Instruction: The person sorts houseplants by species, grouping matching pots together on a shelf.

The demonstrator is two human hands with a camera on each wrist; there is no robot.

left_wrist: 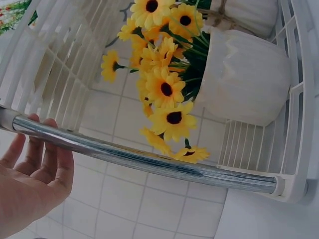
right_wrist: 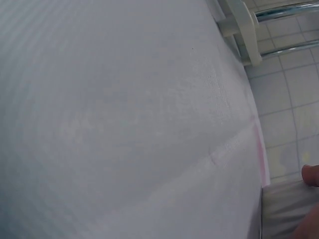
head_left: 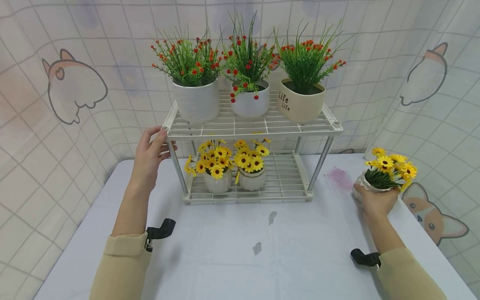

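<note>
My left hand (head_left: 148, 156) grips the upper left front corner of a white two-tier rack (head_left: 255, 134); in the left wrist view its fingers (left_wrist: 50, 162) curl behind the metal post (left_wrist: 144, 157). At the far right, my right hand (head_left: 376, 202) holds a whitish pot (head_left: 361, 182) of yellow daisy-like flowers (head_left: 393, 166), apart from the rack. Only part of that hand shows at the right wrist view's edge. Two similar flower pots, a left one (head_left: 217, 181) and a right one (head_left: 253, 179), stand on the lower shelf, left of its right section.
On the upper shelf stand three pots of red-flowered greenery: a white one (head_left: 196, 102), a smaller white one (head_left: 250, 102) and a cream one (head_left: 301, 102). A pale cloth covers the table (head_left: 225, 250). Tile-patterned curtains (head_left: 123, 25) hang around it.
</note>
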